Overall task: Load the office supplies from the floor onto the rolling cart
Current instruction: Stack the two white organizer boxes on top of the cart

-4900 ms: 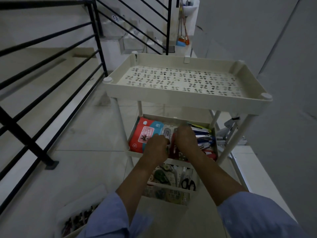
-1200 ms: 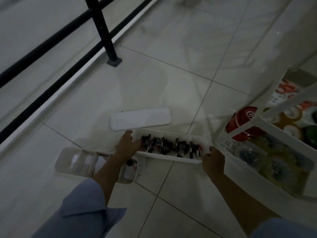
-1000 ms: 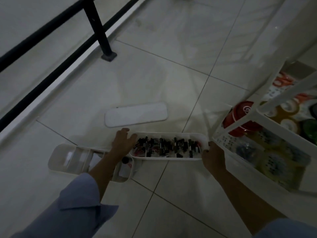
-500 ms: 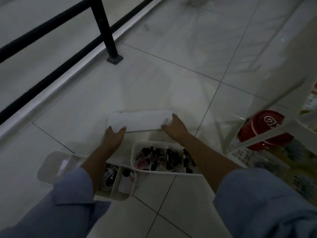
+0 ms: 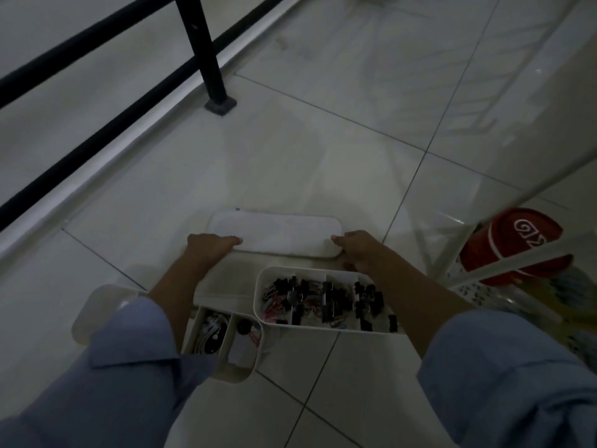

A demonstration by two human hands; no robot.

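Note:
A flat white lid (image 5: 277, 234) is between my hands just above the tiled floor. My left hand (image 5: 206, 247) grips its left end and my right hand (image 5: 355, 248) grips its right end. Nearer to me on the floor sits a white tray of binder clips (image 5: 323, 302). It overlaps a second white compartment tray (image 5: 223, 337) holding cables and small items, partly hidden under my left sleeve. The rolling cart's lower shelves (image 5: 523, 270) show at the right edge, with a red round tin (image 5: 520, 244) on one.
A black metal railing post (image 5: 206, 53) stands on the floor at the upper left, with a raised white ledge beyond it. A grey wall runs along the upper right. Open floor tiles lie beyond the lid.
My hands let go of the clip tray, which now rests on the floor, and reached forward to the lid. They now grip both its ends.

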